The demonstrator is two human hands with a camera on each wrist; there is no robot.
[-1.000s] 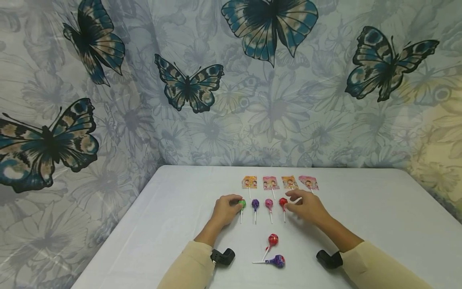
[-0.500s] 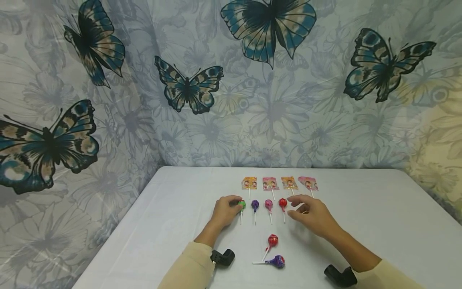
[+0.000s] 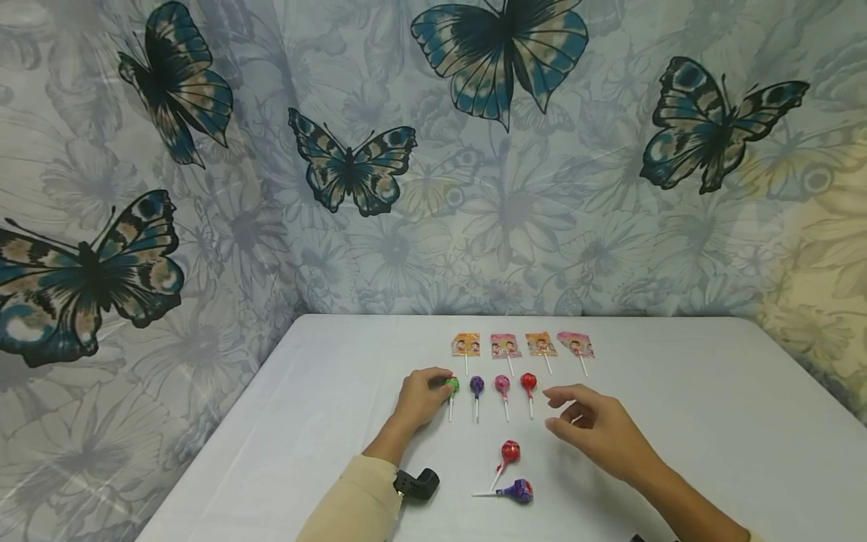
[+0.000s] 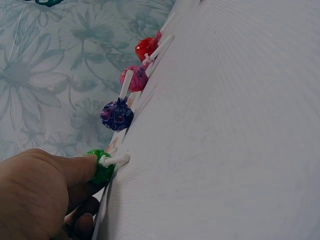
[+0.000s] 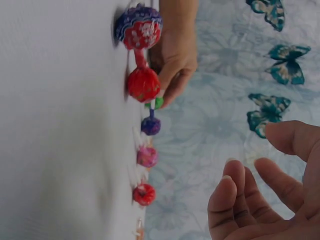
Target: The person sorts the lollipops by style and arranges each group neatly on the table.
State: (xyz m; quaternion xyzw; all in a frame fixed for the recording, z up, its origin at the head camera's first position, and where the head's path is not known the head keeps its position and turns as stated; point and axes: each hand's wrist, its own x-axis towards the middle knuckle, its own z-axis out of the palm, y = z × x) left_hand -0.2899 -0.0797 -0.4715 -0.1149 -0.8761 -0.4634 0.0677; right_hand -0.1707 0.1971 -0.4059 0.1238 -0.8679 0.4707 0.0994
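My left hand [image 3: 439,386] pinches the head of a green lollipop [image 3: 451,385] at the left end of a row on the white table [image 3: 325,421]. The left wrist view shows my fingers [image 4: 75,167] curled against the green lollipop [image 4: 102,167]. A purple lollipop [image 3: 477,385], a pink one [image 3: 502,385] and a red one [image 3: 528,382] complete the row. My right hand [image 3: 557,410] hovers right of the red one, fingers relaxed, holding nothing. In the right wrist view its fingers [image 5: 235,195] are spread in the air.
Several flat wrapped lollipops [image 3: 504,345] lie in a row behind the round ones. A loose red lollipop [image 3: 509,452] and a loose purple lollipop [image 3: 519,491] lie nearer me. A butterfly curtain [image 3: 433,150] hangs behind the table.
My right hand has drawn back from the red lollipop in the row, toward me and slightly right. My left hand has stayed on the green lollipop.
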